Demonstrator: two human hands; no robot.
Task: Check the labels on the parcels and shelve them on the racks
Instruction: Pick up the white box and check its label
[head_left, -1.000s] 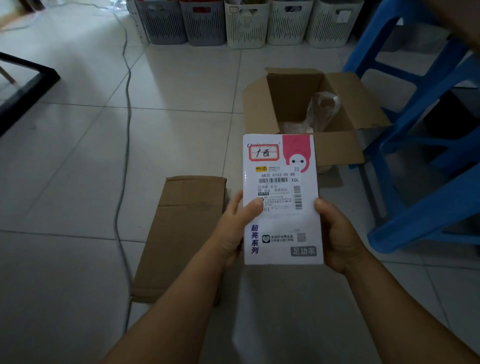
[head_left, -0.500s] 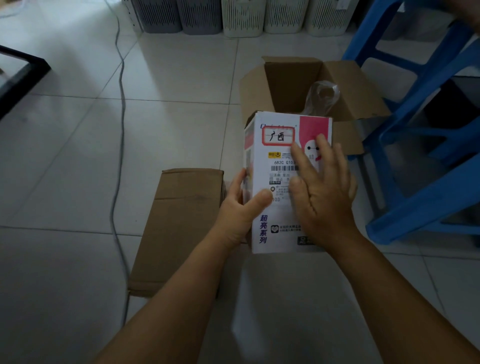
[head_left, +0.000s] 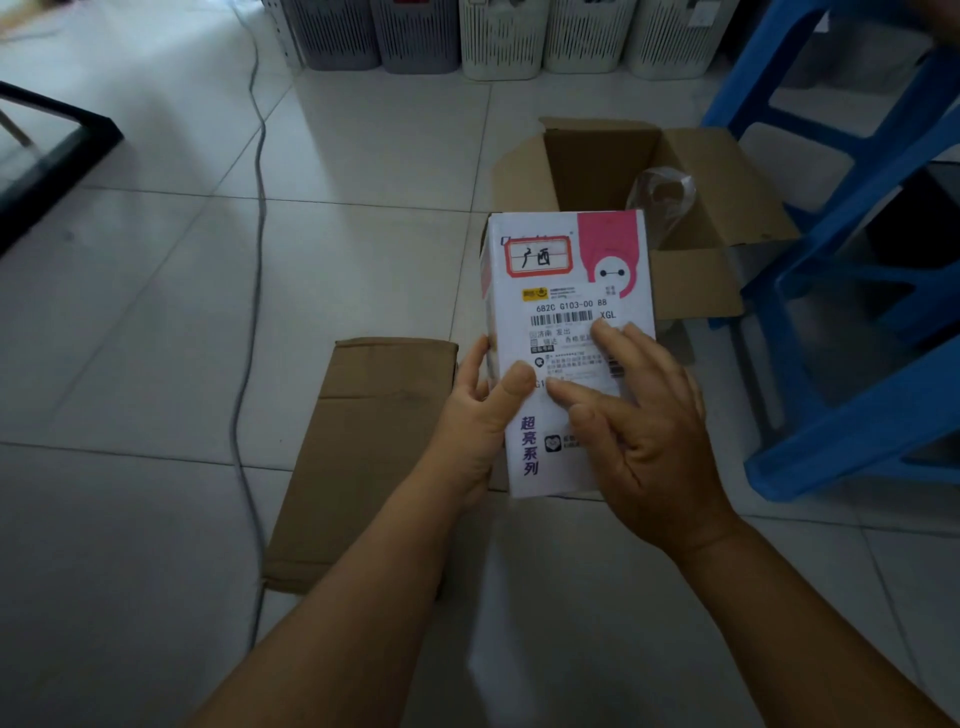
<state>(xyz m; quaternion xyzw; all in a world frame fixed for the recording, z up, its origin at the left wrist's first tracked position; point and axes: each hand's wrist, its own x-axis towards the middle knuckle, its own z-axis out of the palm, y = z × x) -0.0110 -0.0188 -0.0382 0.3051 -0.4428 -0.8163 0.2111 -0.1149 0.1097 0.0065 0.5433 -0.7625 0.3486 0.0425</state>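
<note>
A white parcel box (head_left: 566, 291) with a pink cartoon corner, a red-framed handwritten sticker and a barcode shipping label is held upright in front of me. My left hand (head_left: 480, 410) grips its lower left edge, thumb on the label. My right hand (head_left: 641, 423) lies flat on the front face, fingers spread over the lower part of the label and hiding it. Behind the parcel stands an open cardboard carton (head_left: 722, 208) with a clear plastic-wrapped item (head_left: 662, 197) inside.
A closed brown cardboard box (head_left: 363, 447) lies on the tiled floor below my left hand. Blue plastic stools (head_left: 872, 332) stand at the right. A row of grey and white slatted baskets (head_left: 498, 36) lines the far wall. A grey cable (head_left: 254, 218) runs down the floor at the left.
My right hand left the parcel's right edge, went onto its front face, and has slid down the label. The parcel stays in my left hand, its face towards me.
</note>
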